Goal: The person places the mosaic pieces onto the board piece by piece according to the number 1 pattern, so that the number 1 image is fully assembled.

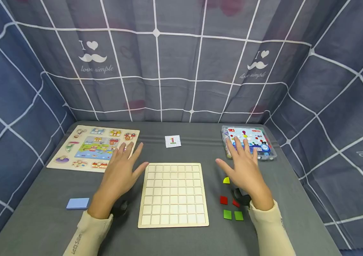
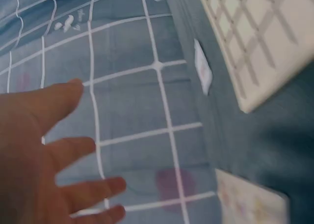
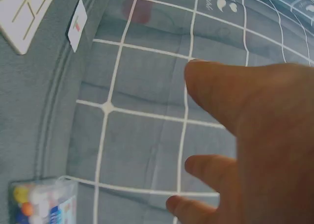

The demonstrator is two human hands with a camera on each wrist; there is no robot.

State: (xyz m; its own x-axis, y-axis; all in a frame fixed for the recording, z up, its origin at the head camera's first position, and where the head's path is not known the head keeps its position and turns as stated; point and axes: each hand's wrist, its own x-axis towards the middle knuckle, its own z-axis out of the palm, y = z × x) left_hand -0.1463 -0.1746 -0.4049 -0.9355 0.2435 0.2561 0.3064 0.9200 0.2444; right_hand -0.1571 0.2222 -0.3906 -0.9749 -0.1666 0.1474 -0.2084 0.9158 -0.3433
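1. Grid board [image 1: 173, 195] lay flat on the counter [image 1: 156, 241], between left hand [image 1: 120, 176] and right hand [image 1: 245, 170]. Left thumb was nearer, by the board's far left corner; contact unclear.
2. Fingers of both hands were spread and extended, gripping nothing.
3. Board looked nearly square, no clear long axis; side edges ran nearly straight away from its near edge.
4. Right of the board: yellow piece [image 1: 226, 180], then red pieces [image 1: 223, 200], then green pieces [image 1: 239, 216] nearest its near-edge level. All lay nearward of the right fingertips, right hand closer.
5. Beyond, left of the board: picture puzzle [image 1: 96, 147], long axis crosswise. Beyond, right: plastic box [image 1: 259, 138].
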